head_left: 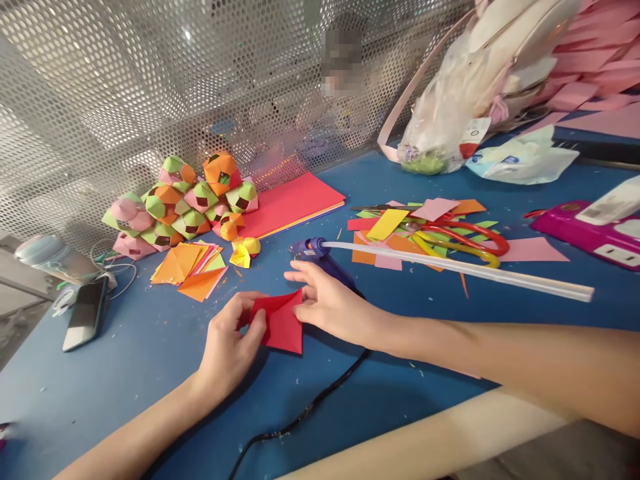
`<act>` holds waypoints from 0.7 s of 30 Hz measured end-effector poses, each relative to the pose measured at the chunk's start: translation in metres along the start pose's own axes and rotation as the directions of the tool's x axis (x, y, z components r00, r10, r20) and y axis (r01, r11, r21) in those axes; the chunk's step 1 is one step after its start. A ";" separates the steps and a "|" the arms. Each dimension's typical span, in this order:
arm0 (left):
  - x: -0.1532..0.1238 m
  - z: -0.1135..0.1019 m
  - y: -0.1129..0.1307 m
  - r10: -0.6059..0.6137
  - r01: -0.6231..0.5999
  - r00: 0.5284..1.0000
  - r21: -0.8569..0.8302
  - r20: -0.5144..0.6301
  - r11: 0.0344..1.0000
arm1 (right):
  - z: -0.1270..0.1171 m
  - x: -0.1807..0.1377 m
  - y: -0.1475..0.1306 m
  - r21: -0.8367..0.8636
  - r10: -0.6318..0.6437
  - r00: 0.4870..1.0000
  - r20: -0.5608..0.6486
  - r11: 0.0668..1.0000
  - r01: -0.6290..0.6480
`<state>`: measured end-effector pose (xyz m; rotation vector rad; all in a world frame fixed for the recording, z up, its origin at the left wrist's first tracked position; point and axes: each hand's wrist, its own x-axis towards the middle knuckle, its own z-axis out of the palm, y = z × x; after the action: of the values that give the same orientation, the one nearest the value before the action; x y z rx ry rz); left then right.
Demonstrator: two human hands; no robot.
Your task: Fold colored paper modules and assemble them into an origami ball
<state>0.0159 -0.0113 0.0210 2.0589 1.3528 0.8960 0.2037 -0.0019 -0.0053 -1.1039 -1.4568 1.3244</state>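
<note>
A folded red paper square point(283, 327) is held just above the blue table, slightly parted along its upper edge. My left hand point(234, 340) pinches its left side between thumb and fingers. At the right edge, my right hand point(333, 300) grips the same paper with the thumb and a finger, its other fingers stretched out beyond. Behind the right hand lies a blue glue gun point(315, 251) with a long white glue stick point(450, 259) pointing to the right. Its black cord point(305, 413) runs toward the table's front edge.
Origami balls point(185, 203) are piled by the perforated metal screen, with orange paper squares point(190, 267) and red sheets point(295, 200) nearby. Scissors point(470, 240) lie among coloured scraps. A phone point(86, 313) is at left; a magenta power strip point(585, 230) at right.
</note>
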 end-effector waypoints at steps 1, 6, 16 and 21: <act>0.000 0.001 -0.001 -0.071 0.071 0.997 -0.100 0.003 0.992 | 0.001 0.001 0.001 0.055 0.020 1.000 0.014 0.998 -0.021; 0.000 0.008 -0.002 -0.289 0.299 0.950 -0.588 0.114 0.751 | 0.002 0.000 -0.001 0.186 0.040 0.999 0.031 0.982 -0.045; -0.007 0.021 0.009 -0.424 0.467 0.861 -0.767 0.281 0.441 | 0.005 -0.010 -0.004 0.053 -0.036 0.999 0.008 0.998 0.036; -0.011 0.024 0.011 -0.456 0.486 0.831 -0.814 0.318 0.319 | 0.008 -0.017 0.003 -0.058 -0.144 0.989 0.039 0.988 0.146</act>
<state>0.0371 -0.0269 0.0105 0.7720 1.0130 0.9705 0.2000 -0.0200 -0.0097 -0.9974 -1.5814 1.2092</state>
